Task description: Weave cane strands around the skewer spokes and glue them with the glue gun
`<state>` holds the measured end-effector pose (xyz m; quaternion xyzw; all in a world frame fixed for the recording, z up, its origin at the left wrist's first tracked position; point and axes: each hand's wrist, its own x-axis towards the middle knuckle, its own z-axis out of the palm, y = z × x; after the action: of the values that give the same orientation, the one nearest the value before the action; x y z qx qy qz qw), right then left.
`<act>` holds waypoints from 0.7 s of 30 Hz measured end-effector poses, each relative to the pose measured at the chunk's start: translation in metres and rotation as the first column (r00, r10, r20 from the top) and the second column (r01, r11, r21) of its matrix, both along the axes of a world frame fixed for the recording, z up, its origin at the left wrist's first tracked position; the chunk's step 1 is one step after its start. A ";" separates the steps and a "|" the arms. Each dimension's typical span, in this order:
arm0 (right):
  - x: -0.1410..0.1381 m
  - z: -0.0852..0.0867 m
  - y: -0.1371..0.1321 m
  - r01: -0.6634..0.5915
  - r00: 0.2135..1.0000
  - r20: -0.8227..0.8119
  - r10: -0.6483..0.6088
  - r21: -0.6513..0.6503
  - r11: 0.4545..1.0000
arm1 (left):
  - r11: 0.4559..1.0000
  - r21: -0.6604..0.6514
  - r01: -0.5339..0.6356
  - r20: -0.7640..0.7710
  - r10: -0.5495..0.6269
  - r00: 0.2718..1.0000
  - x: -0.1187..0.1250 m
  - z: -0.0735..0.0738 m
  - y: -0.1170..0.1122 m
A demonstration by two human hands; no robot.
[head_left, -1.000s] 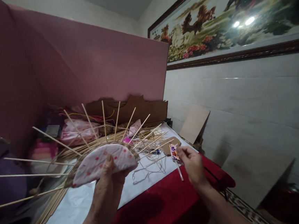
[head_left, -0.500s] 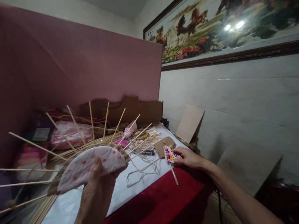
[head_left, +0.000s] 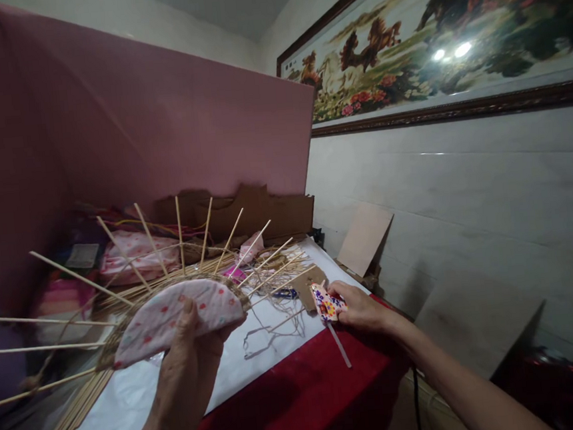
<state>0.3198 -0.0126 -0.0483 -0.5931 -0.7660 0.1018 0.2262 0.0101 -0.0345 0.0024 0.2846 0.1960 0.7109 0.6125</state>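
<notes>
My left hand (head_left: 191, 354) is closed on a half-round basket piece (head_left: 175, 313), its thumb pressed on the white cloth face with red dots. Twine (head_left: 108, 344) runs along the curved edge, and thin wooden sticks (head_left: 180, 234) fan out from it. At the right, my right hand (head_left: 357, 308) grips a flower-patterned hot glue gun (head_left: 326, 303). A clear glue stick (head_left: 341, 347) juts from its near end, towards me. The gun's far tip is over or on a small piece of brown cardboard (head_left: 307, 287); contact cannot be made out.
White paper (head_left: 225, 381) covers part of the red tabletop (head_left: 292, 395). Loose twine and a blue-handled tool (head_left: 286, 294) lie behind. Dotted cloth (head_left: 137, 255) and cardboard (head_left: 286, 211) stand at the back. A board (head_left: 366, 238) leans on the right wall.
My right hand has turned the glue gun slightly, and it sits a little nearer and lower. The basket piece in my left hand has shifted slightly to the right in view.
</notes>
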 end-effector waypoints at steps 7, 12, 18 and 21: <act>-0.002 0.003 0.005 0.046 0.999 0.022 -0.045 -0.052 0.998 | 1.000 -0.019 0.022 0.012 -0.022 1.000 0.002 0.003 -0.004; 0.004 -0.002 0.006 0.119 0.993 0.008 -0.120 0.079 0.990 | 0.999 -0.030 0.030 0.018 -0.030 0.999 0.003 0.003 -0.005; 0.013 0.002 0.000 0.167 0.986 0.010 -0.169 0.105 0.980 | 0.999 -0.019 0.031 0.011 -0.031 0.999 0.002 0.001 -0.002; 0.013 0.002 -0.004 0.104 0.994 0.018 -0.106 0.093 0.990 | 0.999 -0.030 0.030 0.007 -0.030 1.000 0.002 0.001 -0.001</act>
<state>0.3326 -0.0169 -0.0459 -0.6226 -0.7402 0.0478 0.2495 0.0124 -0.0358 0.0031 0.2758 0.2002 0.6995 0.6281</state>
